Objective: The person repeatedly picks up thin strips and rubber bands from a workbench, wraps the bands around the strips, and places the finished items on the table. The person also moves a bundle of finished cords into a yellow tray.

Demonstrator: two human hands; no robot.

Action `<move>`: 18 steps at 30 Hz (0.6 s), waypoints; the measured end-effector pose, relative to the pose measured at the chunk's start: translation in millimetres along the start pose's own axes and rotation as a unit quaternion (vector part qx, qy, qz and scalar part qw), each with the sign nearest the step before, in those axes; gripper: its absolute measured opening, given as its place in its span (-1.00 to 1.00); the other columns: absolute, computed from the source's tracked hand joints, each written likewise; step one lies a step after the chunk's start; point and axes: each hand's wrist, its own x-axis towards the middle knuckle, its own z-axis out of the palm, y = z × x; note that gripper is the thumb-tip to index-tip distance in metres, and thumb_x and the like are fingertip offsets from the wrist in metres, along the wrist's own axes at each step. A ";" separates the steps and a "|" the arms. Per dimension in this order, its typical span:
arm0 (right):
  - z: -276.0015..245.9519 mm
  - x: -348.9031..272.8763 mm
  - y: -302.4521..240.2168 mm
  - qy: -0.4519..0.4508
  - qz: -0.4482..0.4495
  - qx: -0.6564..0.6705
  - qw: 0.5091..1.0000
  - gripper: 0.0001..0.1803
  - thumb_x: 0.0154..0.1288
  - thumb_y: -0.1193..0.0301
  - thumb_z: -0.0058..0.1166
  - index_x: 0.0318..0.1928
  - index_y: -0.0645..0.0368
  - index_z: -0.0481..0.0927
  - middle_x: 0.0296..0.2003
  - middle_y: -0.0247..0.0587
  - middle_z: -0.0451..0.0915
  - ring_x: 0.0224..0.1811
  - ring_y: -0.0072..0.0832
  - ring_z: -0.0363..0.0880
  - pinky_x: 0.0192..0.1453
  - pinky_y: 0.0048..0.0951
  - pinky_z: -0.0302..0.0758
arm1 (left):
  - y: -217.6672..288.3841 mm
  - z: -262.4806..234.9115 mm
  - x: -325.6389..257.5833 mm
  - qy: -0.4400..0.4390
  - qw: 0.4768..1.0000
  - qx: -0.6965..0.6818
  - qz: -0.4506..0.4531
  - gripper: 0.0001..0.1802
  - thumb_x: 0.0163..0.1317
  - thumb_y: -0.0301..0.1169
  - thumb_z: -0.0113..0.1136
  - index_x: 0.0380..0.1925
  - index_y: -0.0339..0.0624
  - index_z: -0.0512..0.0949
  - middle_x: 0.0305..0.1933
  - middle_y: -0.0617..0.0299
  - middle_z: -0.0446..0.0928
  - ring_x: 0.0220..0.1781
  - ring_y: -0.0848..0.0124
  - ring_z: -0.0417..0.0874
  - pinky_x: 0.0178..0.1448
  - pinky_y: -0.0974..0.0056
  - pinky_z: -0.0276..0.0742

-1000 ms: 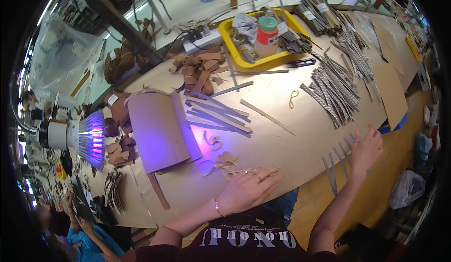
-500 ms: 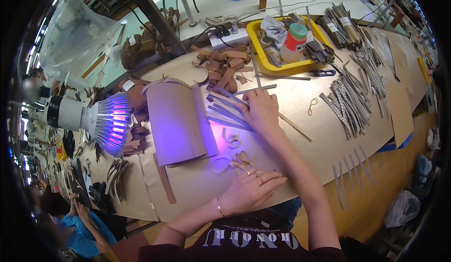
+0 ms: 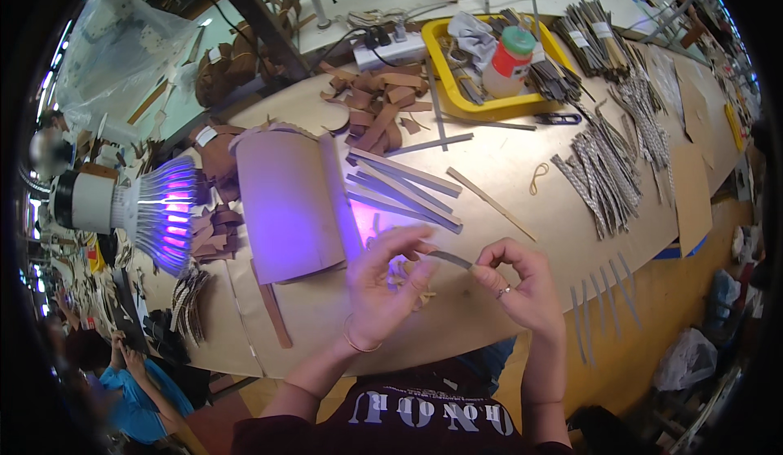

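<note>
Head view: a long table point(image 3: 502, 157) covered in tan paper fills most of the frame, running from lower left to upper right. A large brown sheet point(image 3: 289, 210), gently curved, lies on it left of centre, washed in purple light from a lamp point(image 3: 122, 210) at the left of the frame. Top centre to right sits a yellow tray point(image 3: 489, 112), and right of centre lies a heap of woven strips point(image 3: 599, 178). Brown scraps point(image 3: 383, 112) lie in a loose pile at upper centre, above a fan of gray and cream strips point(image 3: 408, 190) beside the sheet. Both hands meet just below the centre of the frame. The left hand point(image 3: 387, 284) has its thumb and fingers curved toward each other; whether they clamp anything, I cannot tell. The right hand point(image 3: 522, 288) has thumb and fingers pinched together on the right end of a short gray strip point(image 3: 450, 258), which bows across the gap, its other end meeting the left fingers. A green-capped bottle point(image 3: 507, 64) stands tilted inside the tray. Smallest is a ring point(image 3: 503, 291) on the right hand.
</note>
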 end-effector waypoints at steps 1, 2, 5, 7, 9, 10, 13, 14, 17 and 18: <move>1.0 -5.7 0.1 0.000 0.002 0.010 1.000 -0.91 0.25 0.54 0.23 -0.32 0.26 0.57 -0.45 -0.36 0.56 -0.34 -0.59 0.52 -0.13 -0.50 0.45 | 1.1 0.0 -0.1 -0.047 0.997 0.048 0.044 -0.75 0.16 -0.61 0.33 -0.12 -0.26 0.65 -0.17 0.10 0.68 -0.20 0.37 0.68 -0.18 0.37 0.56; 2.4 -9.5 0.1 0.002 -0.002 0.018 1.000 -0.91 0.25 0.54 0.24 -0.32 0.26 0.57 -0.44 -0.37 0.56 -0.32 -0.59 0.51 -0.11 -0.50 0.45 | 1.8 1.1 -0.8 -0.084 0.988 0.089 0.098 -0.74 0.14 -0.61 0.34 -0.13 -0.26 0.66 -0.20 0.11 0.68 -0.23 0.37 0.69 -0.20 0.36 0.56; 12.2 -13.1 -0.7 0.068 -0.024 0.018 0.997 -0.86 0.25 0.47 0.27 -0.28 0.27 0.59 -0.36 -0.26 0.61 -0.29 -0.50 0.57 -0.12 -0.47 0.48 | 4.2 6.6 -4.5 -0.105 0.974 0.121 0.161 -0.64 -0.01 -0.65 0.41 -0.14 -0.23 0.68 -0.19 0.15 0.68 -0.25 0.38 0.70 -0.24 0.34 0.55; 20.2 -16.9 -5.5 0.201 -0.085 -0.086 0.972 -0.88 0.24 0.49 0.27 -0.27 0.26 0.61 -0.34 -0.24 0.60 -0.28 -0.44 0.58 -0.12 -0.45 0.49 | 5.9 6.0 -0.9 -0.111 0.932 0.222 0.266 -0.58 -0.09 -0.65 0.43 -0.14 -0.17 0.69 -0.17 0.19 0.69 -0.25 0.40 0.71 -0.24 0.35 0.52; 20.5 -26.1 -13.5 0.216 -0.109 -0.109 0.964 -0.90 0.23 0.53 0.25 -0.27 0.26 0.61 -0.33 -0.23 0.59 -0.27 -0.41 0.57 -0.09 -0.46 0.47 | 8.1 4.7 2.8 -0.119 0.888 0.296 0.332 -0.55 -0.13 -0.63 0.43 -0.13 -0.14 0.69 -0.16 0.23 0.69 -0.25 0.42 0.71 -0.22 0.36 0.48; 18.8 -34.0 -18.9 0.169 -0.103 -0.079 0.977 -0.91 0.22 0.55 0.24 -0.28 0.28 0.60 -0.34 -0.22 0.58 -0.26 -0.42 0.55 -0.06 -0.47 0.45 | 9.0 4.9 3.4 -0.123 0.876 0.319 0.340 -0.55 -0.14 -0.61 0.43 -0.13 -0.13 0.70 -0.15 0.25 0.69 -0.24 0.43 0.71 -0.20 0.38 0.45; 20.9 -41.7 -24.5 0.109 -0.087 -0.024 0.990 -0.91 0.23 0.55 0.24 -0.24 0.26 0.63 -0.33 -0.20 0.59 -0.28 -0.39 0.57 -0.10 -0.45 0.47 | 9.5 6.9 4.3 -0.124 0.854 0.352 0.362 -0.56 -0.10 -0.57 0.40 -0.11 -0.10 0.69 -0.10 0.28 0.68 -0.23 0.46 0.70 -0.12 0.39 0.39; 22.1 -42.7 -24.9 0.099 -0.077 -0.018 0.992 -0.90 0.24 0.54 0.24 -0.22 0.25 0.65 -0.32 -0.19 0.60 -0.29 -0.38 0.58 -0.13 -0.43 0.49 | 9.1 7.8 4.0 -0.126 0.848 0.359 0.370 -0.57 -0.07 -0.56 0.39 -0.10 -0.09 0.69 -0.09 0.28 0.68 -0.23 0.47 0.70 -0.09 0.40 0.36; 24.3 -41.2 -22.4 0.126 -0.074 0.015 0.989 -0.89 0.25 0.54 0.24 -0.21 0.27 0.65 -0.33 -0.19 0.60 -0.30 -0.38 0.58 -0.15 -0.43 0.49 | 7.5 9.7 1.6 -0.123 0.842 0.378 0.365 -0.59 -0.03 -0.53 0.35 -0.08 -0.10 0.69 -0.03 0.27 0.67 -0.20 0.48 0.69 -0.04 0.39 0.34; 24.3 -41.1 -21.9 0.126 -0.075 0.021 0.989 -0.89 0.25 0.54 0.23 -0.22 0.28 0.65 -0.33 -0.20 0.60 -0.30 -0.39 0.57 -0.15 -0.43 0.49 | 7.2 9.8 1.0 -0.127 0.835 0.384 0.372 -0.59 -0.02 -0.53 0.34 -0.08 -0.11 0.68 -0.01 0.26 0.67 -0.19 0.48 0.69 -0.04 0.38 0.34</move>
